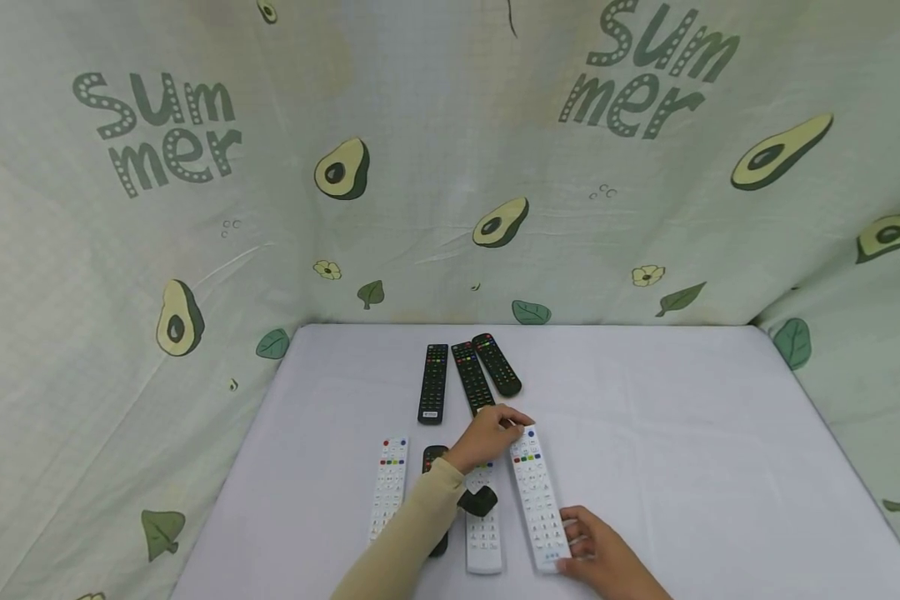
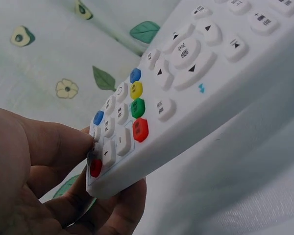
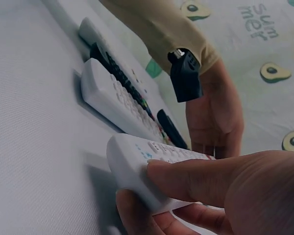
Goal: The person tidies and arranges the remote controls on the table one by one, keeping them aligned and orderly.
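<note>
A white remote control (image 1: 538, 500) with coloured buttons is held at both ends. My left hand (image 1: 490, 435) pinches its far end, by the blue and red buttons; in the left wrist view the thumb or a finger overlaps the top face while other fingers (image 2: 132, 203) curl beneath. At the near end, my right hand (image 1: 606, 557) grips the remote, its thumb (image 3: 186, 178) on top and fingers below. In the right wrist view this end is tilted, with a shadow on the white cloth under it.
Left of the held remote lie a white remote (image 1: 483, 546), a black remote (image 1: 433, 454) partly under my left sleeve, and another white remote (image 1: 390, 483). Farther back are three black remotes (image 1: 432, 383). A patterned curtain (image 1: 420, 250) stands behind the white table (image 1: 705, 433).
</note>
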Action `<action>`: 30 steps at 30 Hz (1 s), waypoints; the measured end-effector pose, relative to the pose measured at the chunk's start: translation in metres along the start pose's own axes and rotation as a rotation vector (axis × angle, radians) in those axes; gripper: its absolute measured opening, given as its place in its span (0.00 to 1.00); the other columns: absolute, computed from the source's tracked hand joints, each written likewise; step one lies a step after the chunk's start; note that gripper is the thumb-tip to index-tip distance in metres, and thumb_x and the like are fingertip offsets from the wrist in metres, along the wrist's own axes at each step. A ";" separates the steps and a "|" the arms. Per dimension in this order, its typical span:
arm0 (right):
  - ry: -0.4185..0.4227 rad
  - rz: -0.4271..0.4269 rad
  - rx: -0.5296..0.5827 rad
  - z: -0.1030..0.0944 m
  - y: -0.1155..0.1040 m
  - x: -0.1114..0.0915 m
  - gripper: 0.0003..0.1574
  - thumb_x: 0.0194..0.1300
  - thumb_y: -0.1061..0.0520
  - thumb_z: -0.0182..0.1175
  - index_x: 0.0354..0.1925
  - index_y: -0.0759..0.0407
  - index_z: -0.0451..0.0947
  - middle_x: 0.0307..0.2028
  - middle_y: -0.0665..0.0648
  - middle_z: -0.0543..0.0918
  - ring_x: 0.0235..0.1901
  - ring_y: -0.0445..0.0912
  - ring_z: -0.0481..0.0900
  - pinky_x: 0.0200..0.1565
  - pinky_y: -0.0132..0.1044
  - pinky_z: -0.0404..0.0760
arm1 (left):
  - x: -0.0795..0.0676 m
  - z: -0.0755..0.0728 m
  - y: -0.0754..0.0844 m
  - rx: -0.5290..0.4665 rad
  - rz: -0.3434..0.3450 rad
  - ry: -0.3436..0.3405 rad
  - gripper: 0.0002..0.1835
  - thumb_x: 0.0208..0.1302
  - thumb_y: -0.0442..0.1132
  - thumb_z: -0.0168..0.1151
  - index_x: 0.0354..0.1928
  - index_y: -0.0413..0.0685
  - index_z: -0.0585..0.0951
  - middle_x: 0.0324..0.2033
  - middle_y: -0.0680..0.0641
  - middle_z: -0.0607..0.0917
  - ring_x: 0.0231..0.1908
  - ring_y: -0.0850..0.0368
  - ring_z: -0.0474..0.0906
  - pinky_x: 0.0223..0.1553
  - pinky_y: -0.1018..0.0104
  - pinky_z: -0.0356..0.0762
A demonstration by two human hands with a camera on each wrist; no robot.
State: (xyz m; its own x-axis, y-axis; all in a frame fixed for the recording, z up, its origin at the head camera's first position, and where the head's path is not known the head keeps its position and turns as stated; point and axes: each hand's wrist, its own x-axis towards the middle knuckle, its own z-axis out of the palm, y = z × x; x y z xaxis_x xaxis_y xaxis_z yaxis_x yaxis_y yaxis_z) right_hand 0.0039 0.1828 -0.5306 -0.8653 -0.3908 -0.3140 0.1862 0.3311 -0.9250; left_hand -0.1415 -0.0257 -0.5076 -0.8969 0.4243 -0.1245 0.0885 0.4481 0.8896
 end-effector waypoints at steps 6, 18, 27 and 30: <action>-0.001 0.003 -0.036 0.003 0.000 0.001 0.41 0.47 0.59 0.69 0.56 0.71 0.63 0.37 0.55 0.74 0.35 0.47 0.75 0.34 0.33 0.76 | 0.000 0.002 -0.001 0.042 0.013 -0.011 0.09 0.64 0.36 0.56 0.43 0.51 0.84 0.37 0.59 0.79 0.36 0.64 0.72 0.35 0.69 0.72; -0.025 0.016 -0.092 0.007 0.003 0.005 0.45 0.45 0.59 0.70 0.58 0.71 0.61 0.35 0.54 0.74 0.34 0.47 0.74 0.34 0.32 0.77 | 0.000 0.006 0.000 0.083 0.017 -0.041 0.10 0.64 0.34 0.55 0.43 0.48 0.83 0.36 0.56 0.79 0.35 0.64 0.72 0.34 0.71 0.72; -0.019 0.027 -0.127 0.007 -0.003 0.004 0.46 0.45 0.59 0.71 0.59 0.73 0.61 0.35 0.54 0.73 0.33 0.46 0.73 0.32 0.33 0.76 | -0.001 0.007 0.000 0.100 -0.005 -0.082 0.12 0.64 0.35 0.54 0.46 0.46 0.81 0.36 0.56 0.76 0.35 0.64 0.71 0.33 0.71 0.73; -0.031 0.028 -0.138 0.006 -0.003 0.003 0.49 0.46 0.57 0.71 0.60 0.74 0.59 0.35 0.54 0.73 0.33 0.46 0.73 0.32 0.32 0.77 | -0.001 0.007 -0.001 0.105 -0.028 -0.111 0.13 0.62 0.34 0.54 0.48 0.46 0.81 0.36 0.56 0.76 0.36 0.64 0.71 0.34 0.71 0.73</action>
State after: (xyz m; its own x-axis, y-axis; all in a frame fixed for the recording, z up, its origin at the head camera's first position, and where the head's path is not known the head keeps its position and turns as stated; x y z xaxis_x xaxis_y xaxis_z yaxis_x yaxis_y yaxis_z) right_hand 0.0034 0.1752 -0.5298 -0.8453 -0.4058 -0.3476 0.1419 0.4567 -0.8782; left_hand -0.1375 -0.0206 -0.5111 -0.8469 0.4922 -0.2013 0.1143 0.5381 0.8351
